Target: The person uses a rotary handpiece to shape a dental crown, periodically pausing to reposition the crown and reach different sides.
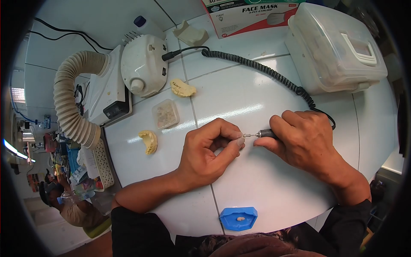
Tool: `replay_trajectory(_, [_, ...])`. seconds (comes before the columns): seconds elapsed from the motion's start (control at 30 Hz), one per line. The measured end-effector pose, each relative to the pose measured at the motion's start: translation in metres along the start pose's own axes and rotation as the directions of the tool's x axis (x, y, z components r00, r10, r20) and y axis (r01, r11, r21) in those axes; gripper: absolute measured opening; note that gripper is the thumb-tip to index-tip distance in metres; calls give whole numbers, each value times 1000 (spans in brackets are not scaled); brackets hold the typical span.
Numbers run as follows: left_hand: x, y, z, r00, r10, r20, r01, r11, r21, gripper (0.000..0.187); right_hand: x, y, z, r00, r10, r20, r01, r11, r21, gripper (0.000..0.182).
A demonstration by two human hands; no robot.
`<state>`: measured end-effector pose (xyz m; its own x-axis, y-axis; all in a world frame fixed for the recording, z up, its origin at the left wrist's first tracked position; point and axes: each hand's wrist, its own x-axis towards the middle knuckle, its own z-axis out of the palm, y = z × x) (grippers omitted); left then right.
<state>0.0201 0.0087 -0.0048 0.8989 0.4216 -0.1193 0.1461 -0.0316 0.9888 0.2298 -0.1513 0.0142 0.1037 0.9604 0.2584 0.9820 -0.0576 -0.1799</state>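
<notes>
My right hand [302, 137] is wrapped around a dark rotary handpiece [266, 133], its thin metal bur [250, 135] pointing left. The bur's tip meets the fingertips of my left hand [212, 150], where thumb and fingers are pinched together. Whatever sits in that pinch is too small and covered to name. From the handpiece a black coiled cord [257, 59] runs back to a white control box [144, 64] with a knob. Near the front edge, a blue tray [227, 223] holds a small tooth-coloured piece [240, 219].
Left of my hands lie two yellowish dental casts, one near [150, 143] and one farther back [183, 88], beside a small clear box [166, 114]. A ribbed hose [64, 94] arches at the left. Behind stand a face mask box [252, 19] and a lidded case [334, 51]. Another person [77, 210] sits left.
</notes>
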Motion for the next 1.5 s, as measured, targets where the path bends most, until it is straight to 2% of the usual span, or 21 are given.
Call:
replay_trajectory(0.47, [0, 0, -1, 1000, 16, 13, -16, 1000, 12, 8, 0, 0, -1, 1000, 0, 11, 0, 1000, -4, 56])
replay_trajectory(0.57, [1, 2, 5, 998, 31, -55, -33, 998, -46, 7, 1, 1, -3, 999, 3, 34, -3, 1000, 4, 56])
replay_trajectory(0.67, [2, -1, 5, 997, 44, -62, -48, 996, -77, 7, 1, 1, -3, 999, 7, 41, -7, 1000, 1, 56])
replay_trajectory(0.87, [0, -1, 0, 1000, 24, 8, -24, 1000, -15, 9, 1, 0, -2, 1000, 9, 23, -8, 1000, -2, 55])
replay_trajectory(1.27, [0, -5, -1, 997, 71, 19, -72, 996, 43, 9, 1, 2, -4, 998, 3, 60, -3, 1000, 1, 56])
replay_trajectory(1.37, [0, -3, 0, 999, 33, 5, -33, 999, -2, 9, 1, 1, -4, 998, 8, 56, -8, 1000, 5, 56])
replay_trajectory(1.5, [0, -3, -1, 999, 47, 13, -48, 998, 45, 9, 1, 2, -4, 998, -4, 58, 3, 1000, 17, 56])
